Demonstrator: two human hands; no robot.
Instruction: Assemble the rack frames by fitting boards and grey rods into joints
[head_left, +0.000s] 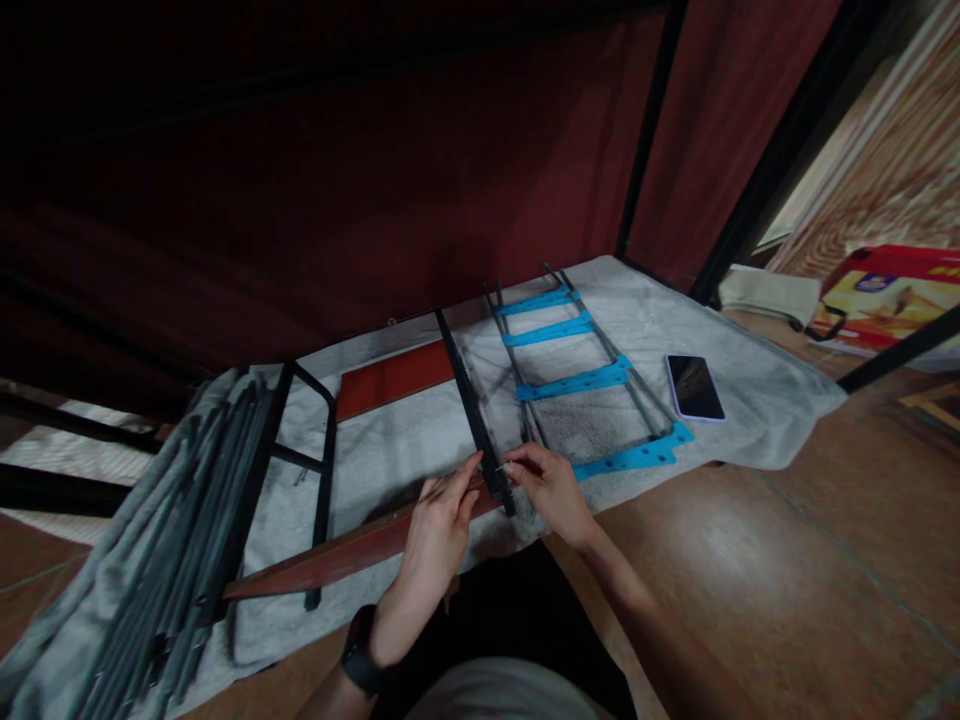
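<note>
My left hand and my right hand meet at the near end of a black metal bar that lies on a white cloth. Both hands are pinched at the bar's end, where a long dark red strip crosses under it. A thin pale pin seems to sit between my right fingertips; I cannot name it for sure. A black watch is on my left wrist.
A frame of grey rods with blue cross plates lies right of the bar. A phone rests on the cloth further right. A bundle of grey rods and a black frame lie left. Red fabric walls stand behind. A red box sits far right.
</note>
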